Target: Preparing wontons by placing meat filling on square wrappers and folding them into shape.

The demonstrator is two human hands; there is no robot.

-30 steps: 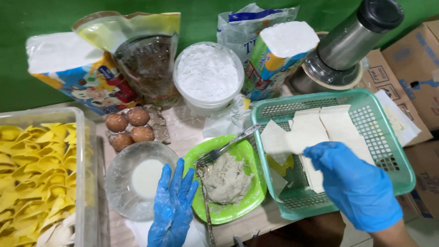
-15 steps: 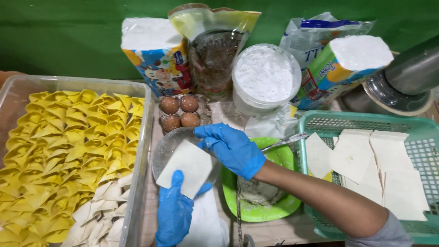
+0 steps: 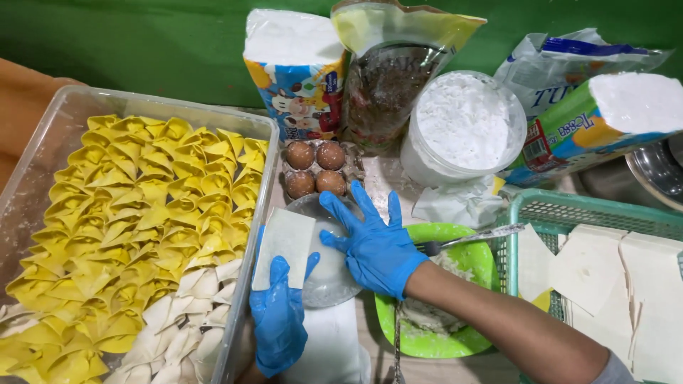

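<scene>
1. Left hand (image 3: 279,323) at 6 o'clock, fingers closed on a square wrapper (image 3: 284,247), held flat above the glass bowl's (image 3: 334,284) left edge.
2. Right hand (image 3: 371,242) spread open, fingertips over the bowl; holds nothing.
3. Wrapper looks thin, limp, tear-prone; support it from underneath, at the edges.
4. Tray (image 3: 43,163) of folded dumplings at 9 o'clock.

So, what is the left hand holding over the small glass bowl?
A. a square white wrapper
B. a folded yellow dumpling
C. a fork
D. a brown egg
A: the left hand in a blue glove holds a flat square white wrapper on its fingers, while the eggs sit in their carton, the fork rests on the green plate, and the right hand reaches over the glass bowl.
</scene>
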